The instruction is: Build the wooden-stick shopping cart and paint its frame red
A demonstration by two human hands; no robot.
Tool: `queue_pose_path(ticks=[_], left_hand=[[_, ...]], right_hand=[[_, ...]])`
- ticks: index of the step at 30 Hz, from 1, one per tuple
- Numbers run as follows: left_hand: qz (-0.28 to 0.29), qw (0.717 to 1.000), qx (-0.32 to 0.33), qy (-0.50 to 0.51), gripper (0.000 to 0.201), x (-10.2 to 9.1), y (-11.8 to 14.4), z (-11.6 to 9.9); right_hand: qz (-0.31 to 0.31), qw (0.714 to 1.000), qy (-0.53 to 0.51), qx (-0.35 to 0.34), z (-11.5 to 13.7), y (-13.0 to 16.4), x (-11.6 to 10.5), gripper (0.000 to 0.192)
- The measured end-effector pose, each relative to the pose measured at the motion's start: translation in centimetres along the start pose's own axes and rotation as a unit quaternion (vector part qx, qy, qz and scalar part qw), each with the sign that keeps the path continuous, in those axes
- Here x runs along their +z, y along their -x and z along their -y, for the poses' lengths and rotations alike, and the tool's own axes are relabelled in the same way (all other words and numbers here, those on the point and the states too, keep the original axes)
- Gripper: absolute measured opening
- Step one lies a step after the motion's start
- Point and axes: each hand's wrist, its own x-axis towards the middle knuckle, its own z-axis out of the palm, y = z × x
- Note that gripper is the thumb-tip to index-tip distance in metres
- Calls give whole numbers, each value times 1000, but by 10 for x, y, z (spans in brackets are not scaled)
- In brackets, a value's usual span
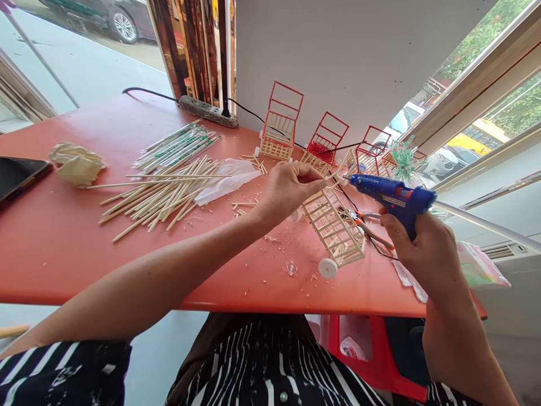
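My left hand (289, 189) pinches the top edge of a small wooden stick cart (333, 225) that lies tilted on the red table (63, 237). A white wheel (327, 268) sits at the cart's near corner. My right hand (422, 248) grips a blue hot glue gun (393, 197), whose nozzle points left at the spot where my left fingers hold a thin stick on the cart.
Three finished carts with red frames (281, 127) (325, 144) (372, 152) stand along the back wall. A pile of wooden sticks (164, 192), wrapped chopsticks (180, 144), crumpled paper (76, 163), a phone (19, 175), a power strip (207, 110) and orange pliers (372, 228) lie on the table.
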Motion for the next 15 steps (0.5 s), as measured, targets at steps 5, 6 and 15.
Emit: queue_pose_path(ticks=[5,6,15], left_hand=[[1,1000,-1,2,11,0,1,-3],[2,1000,-2,3,11,0,1,-3],[6,999,19,-26,7,-2,-7,6]], right_hand=[[-5,1000,-15,2,3,-3,-12,45],[-4,1000,-16,-4,2,-2,-12,46],[-4,989,-132,63,1,0,-5,38]])
